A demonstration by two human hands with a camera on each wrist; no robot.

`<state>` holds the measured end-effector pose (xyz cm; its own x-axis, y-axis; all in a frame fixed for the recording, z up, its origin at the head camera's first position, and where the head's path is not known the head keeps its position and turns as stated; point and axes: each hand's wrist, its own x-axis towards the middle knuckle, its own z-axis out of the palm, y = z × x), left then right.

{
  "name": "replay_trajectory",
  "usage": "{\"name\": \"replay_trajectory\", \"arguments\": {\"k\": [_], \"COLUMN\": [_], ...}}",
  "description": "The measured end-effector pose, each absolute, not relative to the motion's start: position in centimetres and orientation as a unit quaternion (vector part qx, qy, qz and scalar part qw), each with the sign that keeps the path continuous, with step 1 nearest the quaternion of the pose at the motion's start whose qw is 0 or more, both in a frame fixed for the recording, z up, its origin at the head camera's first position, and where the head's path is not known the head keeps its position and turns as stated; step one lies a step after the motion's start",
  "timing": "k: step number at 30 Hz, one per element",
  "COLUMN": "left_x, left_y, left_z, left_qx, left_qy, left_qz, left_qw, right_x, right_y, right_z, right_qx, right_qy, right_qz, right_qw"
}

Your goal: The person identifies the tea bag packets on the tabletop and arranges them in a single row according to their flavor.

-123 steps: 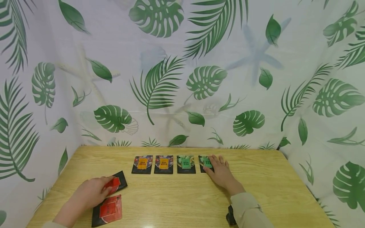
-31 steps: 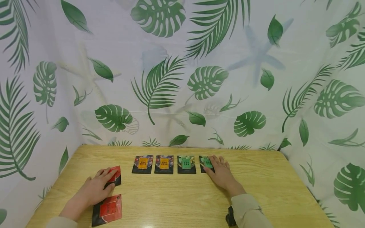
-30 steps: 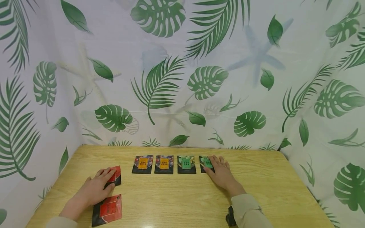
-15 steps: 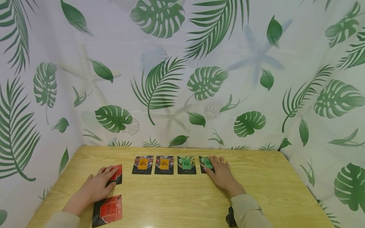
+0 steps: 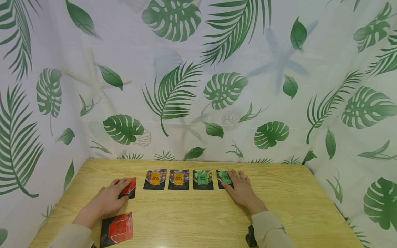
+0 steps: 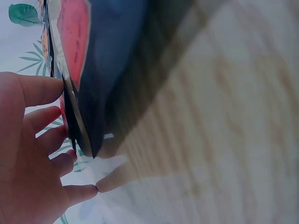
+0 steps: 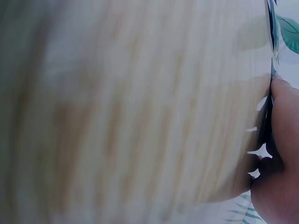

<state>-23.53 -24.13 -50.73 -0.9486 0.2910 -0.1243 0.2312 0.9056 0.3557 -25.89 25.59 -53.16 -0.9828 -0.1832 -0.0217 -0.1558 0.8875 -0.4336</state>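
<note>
My left hand [image 5: 107, 200] rests its fingers on a red and black packet [image 5: 132, 190] at the left of the table, covering its left part. The thumb touches the near edge of that packet. In the left wrist view, the fingers [image 6: 42, 91] reach out fairly straight. Nearer to me lies a second red and black packet [image 5: 117, 228], tilted slightly. My right hand [image 5: 243, 192] lies with spread fingers over the right part of a green-labelled packet [image 5: 224, 176]. Left of it, another green-labelled packet [image 5: 203, 179] and two orange-labelled packets [image 5: 155, 179] form a row.
The wooden table [image 5: 186, 217] ends at a white leaf-patterned cloth [image 5: 186, 137] behind, with more such cloth on both sides. A small black object [image 5: 251, 237] sits beside the right sleeve [image 5: 270, 227].
The left hand has straightened the upper red packet from its earlier slant, then slid it slightly right and away from me, toward the row. The right hand has stayed in place.
</note>
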Motion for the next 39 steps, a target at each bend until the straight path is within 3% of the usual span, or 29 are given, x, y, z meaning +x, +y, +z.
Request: {"name": "replay_trajectory", "arguments": {"k": [18, 39], "left_x": [-24.7, -25.0], "left_y": [-23.5, -23.3], "left_z": [-50.9, -51.1], "left_qx": [0.109, 0.128], "left_qy": [0.972, 0.975], "left_qz": [0.18, 0.161], "left_qw": [0.106, 0.08], "right_x": [-25.8, -26.2], "right_y": [25.7, 25.8], "right_z": [-53.1, -53.6], "right_qx": [-0.087, -0.089], "right_qy": [0.971, 0.971], "right_qz": [-0.221, -0.22], "right_qw": [0.029, 0.026]}}
